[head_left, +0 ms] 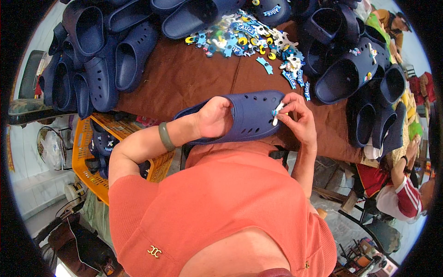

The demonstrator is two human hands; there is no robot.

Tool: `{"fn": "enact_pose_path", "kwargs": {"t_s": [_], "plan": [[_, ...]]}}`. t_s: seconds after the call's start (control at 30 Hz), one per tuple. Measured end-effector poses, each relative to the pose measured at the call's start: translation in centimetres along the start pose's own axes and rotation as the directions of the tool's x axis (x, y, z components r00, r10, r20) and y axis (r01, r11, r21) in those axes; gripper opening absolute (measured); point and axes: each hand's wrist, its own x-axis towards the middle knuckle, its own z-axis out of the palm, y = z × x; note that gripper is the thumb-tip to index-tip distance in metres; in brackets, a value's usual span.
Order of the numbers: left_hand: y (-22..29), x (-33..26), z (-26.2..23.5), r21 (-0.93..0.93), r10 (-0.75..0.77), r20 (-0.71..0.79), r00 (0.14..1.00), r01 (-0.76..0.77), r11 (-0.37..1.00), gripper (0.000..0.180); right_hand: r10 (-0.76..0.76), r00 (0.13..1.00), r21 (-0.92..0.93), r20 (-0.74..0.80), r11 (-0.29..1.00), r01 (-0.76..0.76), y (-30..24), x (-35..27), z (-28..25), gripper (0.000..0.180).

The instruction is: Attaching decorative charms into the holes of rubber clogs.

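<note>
A navy blue foam clog [251,115] lies sideways in front of me, its holed toe pointing right. My left hand [215,117] reaches into its foot opening and grips the upper; most of the fingers are hidden inside. At the toe end, my right hand [299,121] pinches a small white shoe charm [278,112] with a blue and yellow part against the holes. Whether the charm's stud sits in a hole, I cannot tell. Beyond the clog, a heap of loose charms [242,37] in blue, white and yellow spreads over the brown cloth [184,69].
Navy clogs [99,69] are piled at the left of the table, with more clogs [339,78] at the right, one bearing charms. An orange crate [82,159] holding clogs stands below the left edge. Other people [401,198] sit along the right side.
</note>
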Motion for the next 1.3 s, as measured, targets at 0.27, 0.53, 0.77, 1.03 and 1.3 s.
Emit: {"fn": "enact_pose_path", "kwargs": {"t_s": [0.27,0.53,0.77,1.03,1.3], "plan": [[0.1,0.7,-1.1,0.008,-0.057,0.020,0.998,0.057,0.998,0.046,0.177,0.778,0.050,0.603,0.965,-0.258,0.2,7.0,-3.2,0.026],[-0.6,0.5,-2.0,0.016,-0.052,0.176,0.983,0.050,0.999,0.045,0.444,0.601,-0.001,0.665,0.805,-0.593,-0.8,7.8,-2.3,0.058],[-1.1,0.3,-2.2,0.032,-0.091,0.282,0.955,0.086,0.996,0.043,0.542,0.620,0.002,0.568,0.752,-0.659,-3.1,6.2,-1.2,0.069],[-1.0,0.8,-2.0,-0.014,-0.092,0.277,0.957,0.100,0.995,0.043,0.490,0.646,0.139,0.585,0.724,-0.676,-1.7,5.2,-2.1,0.073],[-1.1,0.1,-0.1,0.044,-0.073,0.023,0.997,0.072,0.996,0.048,0.245,0.728,0.312,0.641,0.783,-0.539,-0.3,3.9,-2.8,0.072]]}}
